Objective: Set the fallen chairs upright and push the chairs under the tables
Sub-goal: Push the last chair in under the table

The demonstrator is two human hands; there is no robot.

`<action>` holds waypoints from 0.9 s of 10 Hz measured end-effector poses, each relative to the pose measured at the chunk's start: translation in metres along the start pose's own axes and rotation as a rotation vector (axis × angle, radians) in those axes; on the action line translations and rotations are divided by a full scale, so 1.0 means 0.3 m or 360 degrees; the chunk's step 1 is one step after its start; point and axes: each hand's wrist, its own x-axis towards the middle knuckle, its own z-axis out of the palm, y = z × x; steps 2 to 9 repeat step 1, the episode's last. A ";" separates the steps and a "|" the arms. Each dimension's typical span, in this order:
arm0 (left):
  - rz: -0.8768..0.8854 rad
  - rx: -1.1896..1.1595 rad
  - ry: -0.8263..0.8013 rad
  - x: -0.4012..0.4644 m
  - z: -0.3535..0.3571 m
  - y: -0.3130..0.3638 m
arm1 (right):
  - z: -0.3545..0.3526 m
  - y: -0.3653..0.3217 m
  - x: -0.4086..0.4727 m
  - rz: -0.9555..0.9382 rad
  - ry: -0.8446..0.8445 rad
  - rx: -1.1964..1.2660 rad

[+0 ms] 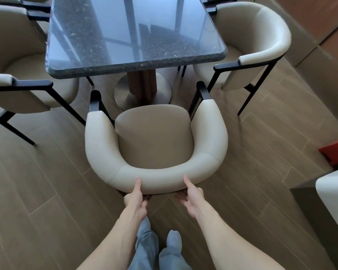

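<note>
Both hands, left hand (pixel 135 199) and right hand (pixel 191 197), grip the chair (pixel 156 145) backrest's near rim.

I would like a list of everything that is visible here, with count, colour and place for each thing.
table: one, dark speckled stone top, top centre, on a round metal base.
near chair: one, cream with black frame, upright, centre, in front of the table.
side chairs: at least two, cream, one left, one right.
red object: one, right edge, on the floor; cannot identify.
floor: brown wood-look planks.
left hand: on the near chair's backrest.
right hand: on the same backrest.
legs: blue jeans, bottom centre.
</note>
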 end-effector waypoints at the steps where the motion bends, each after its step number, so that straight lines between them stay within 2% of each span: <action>1: 0.0038 0.0113 0.0038 -0.074 -0.026 0.054 | -0.021 -0.007 -0.096 -0.0052 0.0145 -0.0509; 9: 0.0038 0.0113 0.0038 -0.074 -0.026 0.054 | -0.021 -0.007 -0.096 -0.0052 0.0145 -0.0509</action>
